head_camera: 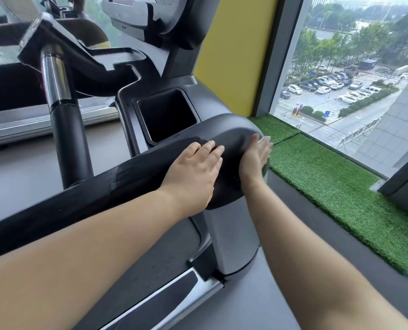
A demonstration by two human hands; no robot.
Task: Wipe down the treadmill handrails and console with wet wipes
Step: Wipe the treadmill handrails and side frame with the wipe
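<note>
Beside a high-floor gym window, a person works the treadmill's window-side handrail (pixel 79 194), both hands at its bulbous front end, next to the cup-holder well (pixel 167 115). Left hand (pixel 193 172) lies flat on top of the rail, fingers straight, holding nothing; prob. just bracing. Right hand (pixel 255 158) presses a white wet wipe (pixel 265 140) vs. the outer, window-facing side of the end w/ extended fingers, thumb on top. Only a corner of the wipe shows past the fingertips. A dull streaked patch on the rail, just left of the left wrist, looks damp. Step in hand, by appearances: handrail wiping, approx. mid-task. Console (pixel 136 15) sits above, neither hand on it. Next move likely calls for dragging the wipe round the curve under firm pressure, then up toward the console. Artificial turf (pixel 329 186) lines the sill.
</note>
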